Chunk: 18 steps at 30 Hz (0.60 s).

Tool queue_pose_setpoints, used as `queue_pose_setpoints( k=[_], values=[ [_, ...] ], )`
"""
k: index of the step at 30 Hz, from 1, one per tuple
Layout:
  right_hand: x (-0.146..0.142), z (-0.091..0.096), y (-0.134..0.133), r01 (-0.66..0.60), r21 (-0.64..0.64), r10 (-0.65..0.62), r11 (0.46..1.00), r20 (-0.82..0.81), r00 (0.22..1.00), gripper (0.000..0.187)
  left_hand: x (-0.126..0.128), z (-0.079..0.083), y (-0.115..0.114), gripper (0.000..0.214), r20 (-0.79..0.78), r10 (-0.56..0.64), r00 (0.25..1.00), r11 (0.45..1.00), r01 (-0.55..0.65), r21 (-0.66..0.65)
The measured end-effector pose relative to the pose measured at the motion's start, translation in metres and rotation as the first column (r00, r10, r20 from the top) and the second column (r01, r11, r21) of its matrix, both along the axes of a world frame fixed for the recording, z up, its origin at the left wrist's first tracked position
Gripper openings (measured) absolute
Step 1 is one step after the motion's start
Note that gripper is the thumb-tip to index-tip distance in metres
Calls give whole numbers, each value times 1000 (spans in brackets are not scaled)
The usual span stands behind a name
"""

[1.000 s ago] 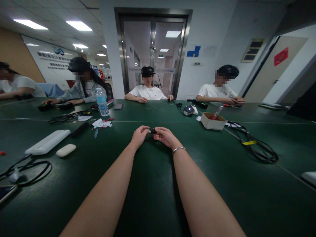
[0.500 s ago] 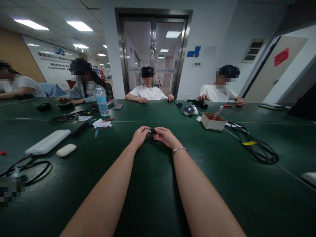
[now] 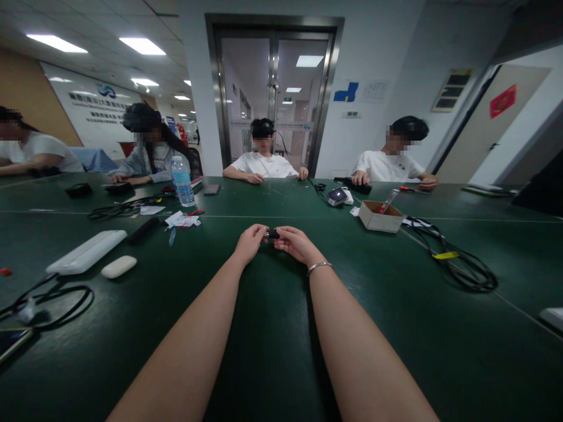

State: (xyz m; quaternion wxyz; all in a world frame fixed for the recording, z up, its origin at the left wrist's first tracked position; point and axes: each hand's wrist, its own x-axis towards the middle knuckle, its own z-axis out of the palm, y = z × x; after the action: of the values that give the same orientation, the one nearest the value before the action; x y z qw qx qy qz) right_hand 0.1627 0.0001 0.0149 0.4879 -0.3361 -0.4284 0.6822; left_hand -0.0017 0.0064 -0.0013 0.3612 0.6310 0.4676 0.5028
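My left hand (image 3: 250,243) and right hand (image 3: 295,243) pinch opposite ends of small black piece (image 3: 272,234); slack grip could drop it.

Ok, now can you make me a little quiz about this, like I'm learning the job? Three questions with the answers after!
1. True or false: a small black-and-silver object is held between the left hand and the right hand.
2. Which wrist wears the silver bracelet? A) left; B) right; C) both.
3. Fill the gap: seen from the person's seat, the plastic bottle stands to the ___ of both hands.

Key: 1. True. 2. B. 3. Left.
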Motion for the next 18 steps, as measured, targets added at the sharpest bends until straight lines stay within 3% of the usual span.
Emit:
queue_pose_setpoints(
  k=[4,8,18],
  values=[
    [0,0,0,2,3,-2,1000,3,1000,4,0,1,-1,25,1,27,1000,999,-27,33],
    [0,0,0,0,2,0,1000,-11,1000,6,0,0,1,30,-6,15,1000,999,-15,-42],
    [0,-1,1,-3,9,3,1000,-8,1000,5,1,2,-1,27,-12,3,1000,1000,-3,11]
  ],
)
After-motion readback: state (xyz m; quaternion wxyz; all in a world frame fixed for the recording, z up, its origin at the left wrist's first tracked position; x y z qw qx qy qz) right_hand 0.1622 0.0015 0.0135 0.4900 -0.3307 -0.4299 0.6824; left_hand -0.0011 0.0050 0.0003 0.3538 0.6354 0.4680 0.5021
